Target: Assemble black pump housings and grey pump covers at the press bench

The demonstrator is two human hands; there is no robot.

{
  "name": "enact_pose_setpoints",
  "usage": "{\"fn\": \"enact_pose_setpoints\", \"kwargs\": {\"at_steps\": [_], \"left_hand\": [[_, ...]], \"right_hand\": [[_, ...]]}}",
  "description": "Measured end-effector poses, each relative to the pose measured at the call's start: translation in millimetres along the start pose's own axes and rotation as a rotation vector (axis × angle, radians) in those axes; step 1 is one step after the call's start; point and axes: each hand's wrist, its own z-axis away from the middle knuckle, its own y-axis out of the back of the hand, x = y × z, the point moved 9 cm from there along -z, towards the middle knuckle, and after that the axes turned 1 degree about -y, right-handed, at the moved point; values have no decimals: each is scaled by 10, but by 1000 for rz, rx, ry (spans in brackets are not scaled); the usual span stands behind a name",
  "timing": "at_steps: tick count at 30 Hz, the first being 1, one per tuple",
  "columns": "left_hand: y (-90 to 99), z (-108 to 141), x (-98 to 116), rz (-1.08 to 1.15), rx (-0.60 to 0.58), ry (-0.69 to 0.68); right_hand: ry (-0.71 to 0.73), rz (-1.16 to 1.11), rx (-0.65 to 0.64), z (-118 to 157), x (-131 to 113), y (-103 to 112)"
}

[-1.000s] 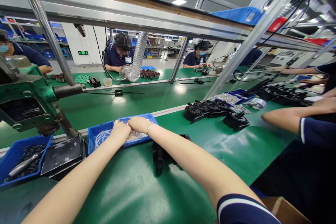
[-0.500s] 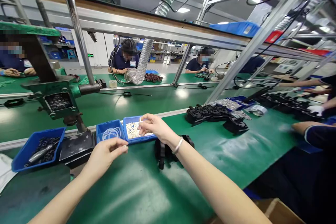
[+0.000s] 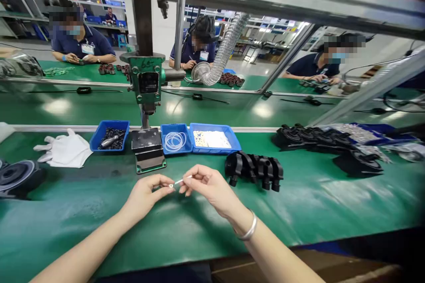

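Observation:
Between thumb and forefinger, my left hand point(image 3: 149, 194) pinches a small white ring-shaped piece point(image 3: 171, 186). My right hand point(image 3: 209, 185) grips a thin white pin point(image 3: 179, 181), its tip pointing at the ring and close to it; whether they touch I cannot tell. Both hands are above the green mat in front of a blue bin point(image 3: 234, 141) of small white and cream parts. Beside that stands a blue bin with coiled clear tubing point(image 3: 175, 141). Black ribbed plastic parts point(image 3: 255, 168) lie just right of my right hand.
A green hand press point(image 3: 146, 79) rises over a black block point(image 3: 146, 141). Left of it are a blue bin of black pieces point(image 3: 114, 137), white gloves point(image 3: 68, 148) and a round black part point(image 3: 18, 177). More black parts point(image 3: 308, 137) lie at right. Co-workers sit across the bench.
My right hand has come away from the bin of white parts and down to my left hand, bringing the pin up to the ring. The camera view has turned left and downward.

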Motion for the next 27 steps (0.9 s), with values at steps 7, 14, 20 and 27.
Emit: {"fn": "enact_pose_setpoints", "kwargs": {"at_steps": [7,14,20,27], "left_hand": [[-46,71,-221,594,35,172],[-61,106,-348,803,39,283],[-83,117,-390,941,18,329],[-154,107,-376,1008,-31,311]], "right_hand": [[88,143,153,27,78,-116],[226,395,260,15,-1,-213],[341,506,312,29,-77,-256],[430,575,357,55,-129,-301]]}}
